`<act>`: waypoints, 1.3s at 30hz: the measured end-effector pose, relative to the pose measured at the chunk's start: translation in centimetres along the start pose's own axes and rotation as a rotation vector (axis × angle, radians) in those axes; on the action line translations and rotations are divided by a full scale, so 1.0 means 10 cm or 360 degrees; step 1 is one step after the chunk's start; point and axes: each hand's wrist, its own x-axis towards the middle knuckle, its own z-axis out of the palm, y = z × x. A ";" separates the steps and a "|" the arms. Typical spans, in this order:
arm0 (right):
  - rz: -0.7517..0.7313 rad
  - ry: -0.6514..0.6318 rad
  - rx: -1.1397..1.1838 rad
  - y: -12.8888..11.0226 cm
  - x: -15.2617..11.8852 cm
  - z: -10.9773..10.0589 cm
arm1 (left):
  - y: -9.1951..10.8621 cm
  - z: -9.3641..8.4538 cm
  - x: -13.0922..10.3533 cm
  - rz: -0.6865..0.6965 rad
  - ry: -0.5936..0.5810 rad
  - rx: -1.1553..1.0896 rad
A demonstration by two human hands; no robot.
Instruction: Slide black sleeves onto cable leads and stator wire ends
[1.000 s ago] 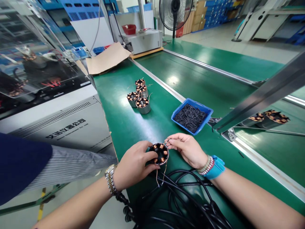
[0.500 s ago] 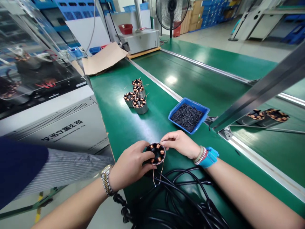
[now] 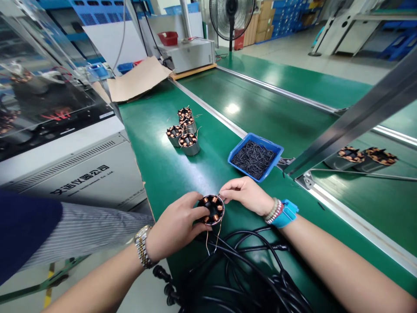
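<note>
A round metal stator with copper coils (image 3: 215, 209) is near the front of the green table. My left hand (image 3: 179, 221) grips its left side, with fingers over the rim and inside the ring. At the ring's upper right edge, my right hand (image 3: 244, 194) has thumb and forefinger pinched together; what lies between the fingertips is too small to name. Two thin copper wires hang from the near side of the stator. Behind the hands is a blue tray (image 3: 276, 158) full of short black tubes.
Several more stators (image 3: 190, 149) stand in a group further back. Black cables (image 3: 241, 256) lie coiled at the table's front. A slanted metal post (image 3: 345, 117) rises at the right, with two stators beyond it. A grey machine (image 3: 107, 191) and a person's striped sleeve (image 3: 97, 226) are at the left.
The whole view has shifted slightly, so the background sits a little further left. Both hands keep nearly the same hold at the stator.
</note>
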 end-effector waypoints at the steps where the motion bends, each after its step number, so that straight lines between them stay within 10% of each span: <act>1: -0.0002 0.0000 -0.0013 0.00 0.00 0.00 | 0.00 0.00 0.00 0.0002 0.0002 0.0001; 10: -0.0141 0.0025 -0.0228 -0.02 0.01 0.05 | 0.01 -0.02 0.00 -0.0011 -0.0042 0.0051; 20: -0.0642 0.0032 -0.1273 -0.12 -0.33 0.26 | 0.02 0.03 -0.09 -0.0016 0.0053 0.0083; 24: -0.0553 -0.0086 -0.1559 -0.36 -0.24 -0.07 | -0.02 0.02 -0.05 0.0085 -0.0011 0.0006; 29: -0.0055 0.0489 -0.2236 -0.59 -0.06 -0.77 | 0.15 -0.03 0.06 0.0251 -0.0249 -0.0245; 33: 0.0195 0.0336 -0.2419 -0.55 0.04 -0.87 | 0.15 -0.18 0.15 0.0454 -0.0480 -0.0438; 39: 0.0217 0.0338 -0.2731 -0.48 0.12 -0.64 | -0.60 -0.40 0.42 -0.0246 0.0286 0.0274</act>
